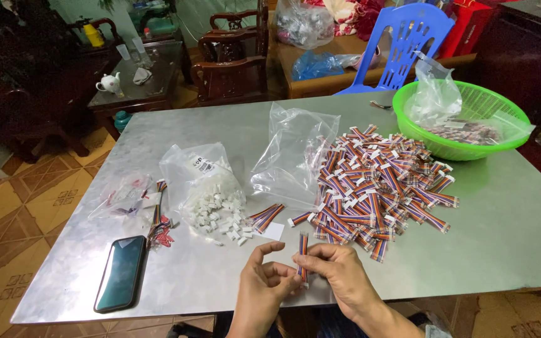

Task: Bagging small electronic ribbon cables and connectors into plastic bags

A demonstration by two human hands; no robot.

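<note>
On the table [502, 238], the phone [120, 273] lies left of the hands, the cable pile [380, 184] behind them, the basket [461, 119] far right.

Single head view; steeply down over metal table [502, 238]; close

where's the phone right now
In the head view the black phone lies flat, screen up, near the front-left corner of the metal table, left of the left hand and just below a small bundle of coloured wires.
</note>
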